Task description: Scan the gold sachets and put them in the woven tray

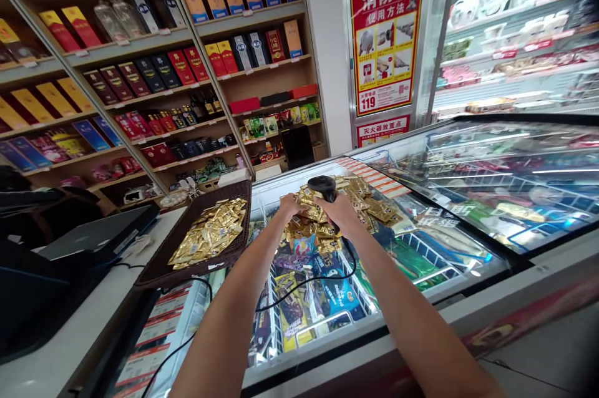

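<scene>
My right hand (341, 211) is wrapped round the handle of a black barcode scanner (322, 183), its head over a heap of small gold packets (374, 201). My left hand (290, 205) is at the left side of this heap, its fingers closed on a gold packet; the fingertips are partly hidden. The heap lies on the glass top of a chest freezer (276, 360). From the scanner a black cable (306, 281) loops across the glass toward the lower left. Left of my forearm, a dark brown woven basket (154, 270) holds many more gold packets (210, 232).
Bagged frozen goods (339, 292) show in wire baskets under the glass. A counter with a dark device (93, 232) stands at left. Shelves of boxed bottles (163, 73) line the back wall, beside a red fire-hydrant sign (387, 36). A lit display fridge (515, 42) stands at right.
</scene>
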A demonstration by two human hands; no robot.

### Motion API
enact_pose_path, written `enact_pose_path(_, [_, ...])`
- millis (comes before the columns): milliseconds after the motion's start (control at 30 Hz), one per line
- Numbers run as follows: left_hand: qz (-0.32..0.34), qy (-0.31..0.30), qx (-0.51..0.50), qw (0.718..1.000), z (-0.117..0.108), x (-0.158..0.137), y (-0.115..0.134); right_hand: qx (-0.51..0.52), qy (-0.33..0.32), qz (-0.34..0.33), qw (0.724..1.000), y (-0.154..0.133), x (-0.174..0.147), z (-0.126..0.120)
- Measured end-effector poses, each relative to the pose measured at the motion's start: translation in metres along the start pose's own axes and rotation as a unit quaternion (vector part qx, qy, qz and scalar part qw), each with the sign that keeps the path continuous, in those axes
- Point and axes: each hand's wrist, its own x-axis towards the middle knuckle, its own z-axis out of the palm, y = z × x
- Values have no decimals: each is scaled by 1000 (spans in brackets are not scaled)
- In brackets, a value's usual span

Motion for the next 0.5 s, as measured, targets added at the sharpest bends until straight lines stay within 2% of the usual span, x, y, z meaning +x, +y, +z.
enact_pose_path(133, [-28,44,-96,994,-16,-15,-16,75,-57,15,995,1,-8,11])
enact_pose_path(267, [-29,88,-209,973,-40,-36,-33,138,-136,25,981,6,-20,28])
enact_pose_path(500, [26,171,-372,912,-89,-69,-44,96,-232,-32,967,13,-46,48])
